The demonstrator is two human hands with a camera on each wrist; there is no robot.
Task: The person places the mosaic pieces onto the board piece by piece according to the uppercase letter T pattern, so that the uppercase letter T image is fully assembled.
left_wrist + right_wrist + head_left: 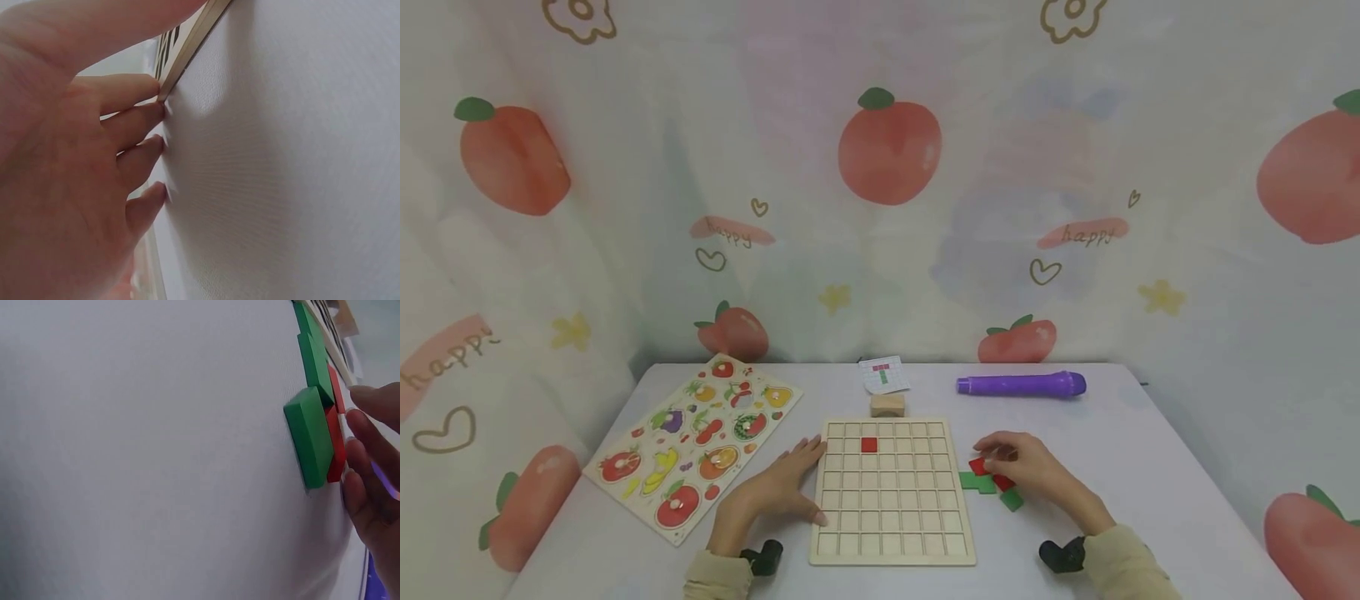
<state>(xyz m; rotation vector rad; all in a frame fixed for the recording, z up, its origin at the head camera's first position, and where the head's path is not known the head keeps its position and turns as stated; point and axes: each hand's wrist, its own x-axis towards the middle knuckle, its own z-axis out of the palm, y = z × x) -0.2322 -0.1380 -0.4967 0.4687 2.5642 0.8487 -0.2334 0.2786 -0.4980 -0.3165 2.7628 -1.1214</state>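
Note:
A wooden grid board (pixel 892 560) lies on the table, with one red square tile (pixel 868 445) in its second row. My left hand (pixel 778 485) rests at the board's left edge, fingers spread and thumb on the lower rim. To the right of the board is a small cluster of loose tiles. Green tiles (pixel 310 440) lie along its near side, and red tiles (pixel 335 447) sit just behind them. My right hand (pixel 1026 462) is over this cluster, its thumb and fingertips close beside a red tile (pixel 977 466). No tile shows lifted off the table.
A fruit puzzle board (pixel 688 446) lies slanted at the left. Behind the grid board stands a small wooden block (pixel 887 406), with a pattern card (pixel 883 375) beyond it showing red and green squares. A purple microphone-shaped object (pixel 1021 384) lies at the back right.

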